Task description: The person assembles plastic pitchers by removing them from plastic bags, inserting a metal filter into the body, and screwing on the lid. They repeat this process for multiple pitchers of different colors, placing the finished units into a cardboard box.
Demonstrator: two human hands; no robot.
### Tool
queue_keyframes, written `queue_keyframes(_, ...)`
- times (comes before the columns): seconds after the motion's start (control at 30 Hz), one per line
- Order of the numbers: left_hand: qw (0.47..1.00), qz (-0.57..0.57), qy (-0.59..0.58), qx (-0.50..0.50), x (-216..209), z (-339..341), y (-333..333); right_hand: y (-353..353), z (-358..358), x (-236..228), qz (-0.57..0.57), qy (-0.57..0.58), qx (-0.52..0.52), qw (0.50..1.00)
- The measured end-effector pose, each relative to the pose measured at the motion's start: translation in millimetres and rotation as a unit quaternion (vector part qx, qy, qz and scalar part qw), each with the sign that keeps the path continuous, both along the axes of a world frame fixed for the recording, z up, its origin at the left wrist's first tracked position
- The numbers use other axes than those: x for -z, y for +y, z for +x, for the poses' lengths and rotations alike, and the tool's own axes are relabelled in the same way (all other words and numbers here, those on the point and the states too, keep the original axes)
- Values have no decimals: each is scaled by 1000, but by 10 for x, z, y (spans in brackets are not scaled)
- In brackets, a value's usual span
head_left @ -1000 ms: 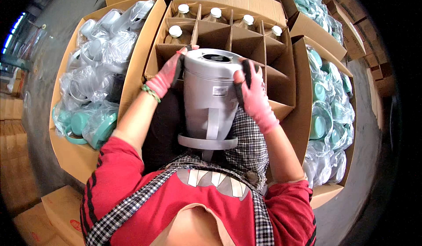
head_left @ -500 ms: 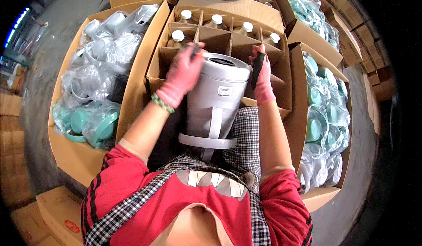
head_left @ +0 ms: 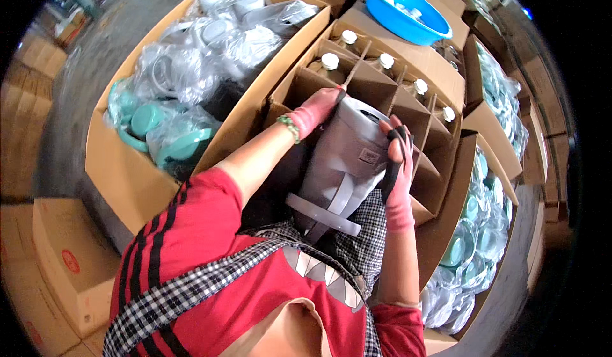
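A grey plastic jug-like casing rests tilted in my lap. Its round top has a dark hole, a small label sits on its side, and a strap-like handle and a ring hang at its lower end. At the upper left rim, my left hand is closed, fingertips against the casing. My right hand curls its fingers at the right rim, thumb along the side. Both hands wear pink fingerless gloves with black wraps on some fingers. Just beyond stands a divided carton containing several white-capped bottles.
To the left, an open carton holds bagged grey and teal plastic parts. More bagged teal parts fill a box on the right. A blue basin with small white pieces sits on cardboard at the back. Closed cartons stand at lower left.
The view has turned, so everything appears tilted and the boxes sit differently. The casing leans more in the picture. My right fingers have come in to its rim; my left hand stays at the opposite side.
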State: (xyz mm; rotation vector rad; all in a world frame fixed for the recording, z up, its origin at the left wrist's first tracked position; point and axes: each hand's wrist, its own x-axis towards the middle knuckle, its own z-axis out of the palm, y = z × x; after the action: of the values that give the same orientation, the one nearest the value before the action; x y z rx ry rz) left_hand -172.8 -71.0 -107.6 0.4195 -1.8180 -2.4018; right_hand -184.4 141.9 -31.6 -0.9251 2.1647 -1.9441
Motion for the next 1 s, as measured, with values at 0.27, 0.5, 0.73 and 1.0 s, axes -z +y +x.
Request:
queue_keyframes(0.27,991,-101,91,-9,-415,145,354,130,-515,307,-18,-127,-15,992)
queue_keyframes(0.5,815,-538,148,-160,-541,292,912,380,-907,452,-239,-415,7,878)
queue_keyframes(0.73,889,-400,137,-174,-583,177,513,191,-491,182,-117,-297,-66,945)
queue_keyframes(1.0,982,-155,73,-81,-426,215,332,90,-171,8,-2,-133,-25,991)
